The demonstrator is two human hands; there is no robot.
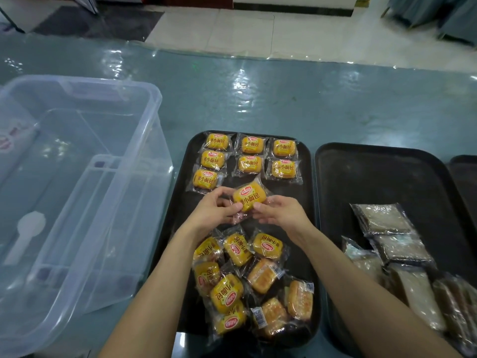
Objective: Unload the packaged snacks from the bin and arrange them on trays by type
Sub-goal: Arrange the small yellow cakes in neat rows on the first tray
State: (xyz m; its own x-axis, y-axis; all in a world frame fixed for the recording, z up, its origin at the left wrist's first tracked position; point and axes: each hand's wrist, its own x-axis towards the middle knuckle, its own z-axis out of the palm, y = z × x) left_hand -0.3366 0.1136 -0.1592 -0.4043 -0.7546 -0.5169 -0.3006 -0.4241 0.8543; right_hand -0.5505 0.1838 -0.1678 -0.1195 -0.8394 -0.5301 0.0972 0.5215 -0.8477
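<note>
Yellow bread packet [249,197] sits between both hands, over the middle of the black tray [303,197] on the table [258,99]. The left hand [214,210] pinches its left edge with curled fingers, and the right hand [281,215] pinches its right edge. Seven matching packets [249,164] lie in rows beyond it, and a loose heap [227,293] lies nearer the person.
</note>
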